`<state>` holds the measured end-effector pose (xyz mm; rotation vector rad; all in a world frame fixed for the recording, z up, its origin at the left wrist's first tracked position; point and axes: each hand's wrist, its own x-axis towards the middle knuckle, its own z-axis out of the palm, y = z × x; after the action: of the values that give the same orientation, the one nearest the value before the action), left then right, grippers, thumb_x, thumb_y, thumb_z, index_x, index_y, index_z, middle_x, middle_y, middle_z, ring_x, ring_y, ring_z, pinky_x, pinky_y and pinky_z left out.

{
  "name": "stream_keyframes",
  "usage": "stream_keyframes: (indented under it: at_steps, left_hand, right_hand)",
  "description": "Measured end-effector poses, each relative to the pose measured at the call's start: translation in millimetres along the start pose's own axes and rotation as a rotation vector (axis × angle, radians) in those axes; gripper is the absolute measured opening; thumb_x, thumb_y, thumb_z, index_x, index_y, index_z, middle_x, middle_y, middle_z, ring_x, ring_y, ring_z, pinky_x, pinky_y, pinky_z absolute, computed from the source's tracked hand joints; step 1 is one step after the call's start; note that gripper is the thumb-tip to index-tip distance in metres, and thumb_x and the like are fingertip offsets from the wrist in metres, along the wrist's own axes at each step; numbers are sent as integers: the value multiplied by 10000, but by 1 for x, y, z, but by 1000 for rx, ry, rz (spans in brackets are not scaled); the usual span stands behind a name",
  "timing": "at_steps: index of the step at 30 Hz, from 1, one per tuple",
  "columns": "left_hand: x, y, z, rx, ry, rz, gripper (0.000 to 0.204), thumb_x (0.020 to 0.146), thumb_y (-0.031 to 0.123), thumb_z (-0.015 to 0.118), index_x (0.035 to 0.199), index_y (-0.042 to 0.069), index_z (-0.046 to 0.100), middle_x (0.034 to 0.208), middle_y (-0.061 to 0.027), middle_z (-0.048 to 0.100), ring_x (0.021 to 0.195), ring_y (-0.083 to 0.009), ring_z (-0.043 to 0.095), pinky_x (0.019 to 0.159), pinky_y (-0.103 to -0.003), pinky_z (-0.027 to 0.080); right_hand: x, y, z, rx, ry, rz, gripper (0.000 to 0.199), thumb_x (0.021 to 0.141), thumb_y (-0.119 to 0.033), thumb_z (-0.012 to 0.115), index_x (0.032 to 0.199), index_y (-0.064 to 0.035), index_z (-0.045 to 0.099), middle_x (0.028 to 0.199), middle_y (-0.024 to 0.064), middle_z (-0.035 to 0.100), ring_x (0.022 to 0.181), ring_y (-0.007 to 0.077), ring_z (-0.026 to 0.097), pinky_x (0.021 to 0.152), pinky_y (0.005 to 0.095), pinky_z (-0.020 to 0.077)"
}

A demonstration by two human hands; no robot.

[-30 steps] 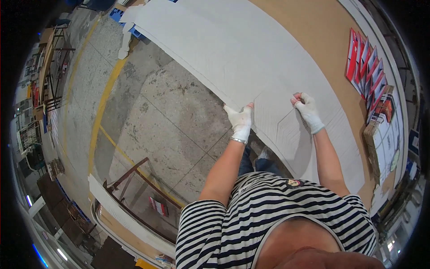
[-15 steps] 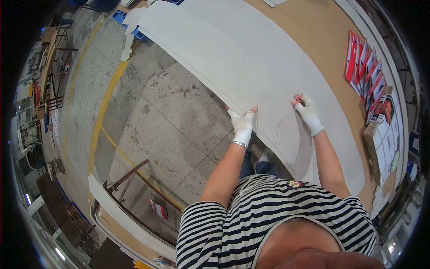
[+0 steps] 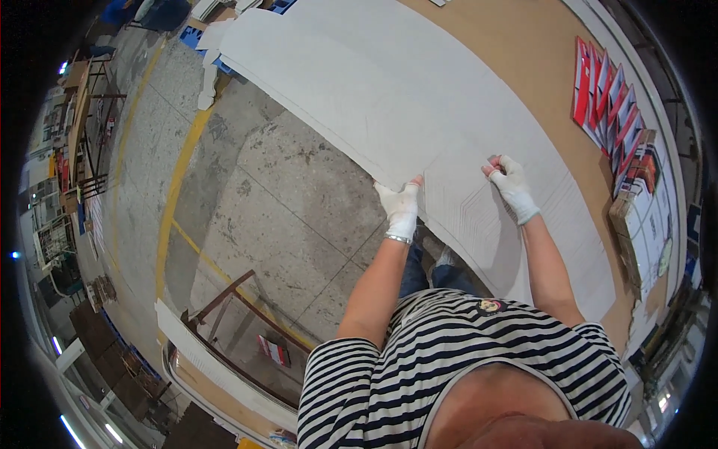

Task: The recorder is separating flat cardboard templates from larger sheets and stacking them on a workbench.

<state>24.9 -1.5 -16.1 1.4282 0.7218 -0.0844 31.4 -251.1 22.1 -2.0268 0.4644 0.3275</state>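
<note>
A large white cardboard sheet (image 3: pixel 374 97) lies across the tan work table, its long near edge running diagonally in front of me. Faint angular lines show on its surface between my hands and toward my body. My left hand (image 3: pixel 399 208), in a white fingerless glove, grips that near edge, its thumb on top; part of its fingers is hidden. My right hand (image 3: pixel 512 188), gloved the same way, is over the sheet farther right. Its fingers curl in toward the thumb, and whether something small is between them cannot be made out.
The tan table top (image 3: pixel 516 67) shows beyond the sheet. Red and white folded packets (image 3: pixel 609 105) stand at the right, beside a stack of printed flat pieces (image 3: pixel 643 217). Blue crates (image 3: pixel 193 37) are at the far left end. A brown metal frame (image 3: pixel 224 299) stands on the floor at lower left.
The view has shifted slightly. Both hands keep nearly the same place and pose on and over the sheet.
</note>
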Motion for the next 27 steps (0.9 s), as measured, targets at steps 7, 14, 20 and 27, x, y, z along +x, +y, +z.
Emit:
stream_keyframes:
  at_steps: [7,14,20,27]
  left_hand:
    - [-4,6,-2,17,-19,-7,1023,703,35,831,1473,-74,166,1350,-223,492,1198,-278,540,1038,-350,423]
    - [-21,-1,-3,77,-31,39,1061,715,82,837,1475,-91,118,1380,-221,464,1219,-288,524,1041,-351,417]
    - [-14,-5,-3,71,-40,34,1091,723,66,825,1485,-91,61,1376,-220,470,1214,-287,529,1048,-346,409]
    - [-24,-1,-4,391,77,151,1213,711,173,847,1531,-48,-19,1446,-284,361,1340,-373,395,1122,-404,335]
  right_hand:
    - [1,5,3,47,-14,-8,216,871,-203,714,937,-12,638,734,-3,594,703,85,550,657,258,455]
    - [-3,3,-2,28,-13,-28,316,873,-216,716,1096,-3,650,807,40,643,776,121,624,706,280,495]
    - [-23,3,0,22,123,-44,320,879,-217,714,1101,3,641,821,50,654,786,129,627,730,284,501]
    - [-32,12,-2,207,173,-85,209,891,-166,695,1019,-9,646,792,21,643,740,103,595,680,271,489]
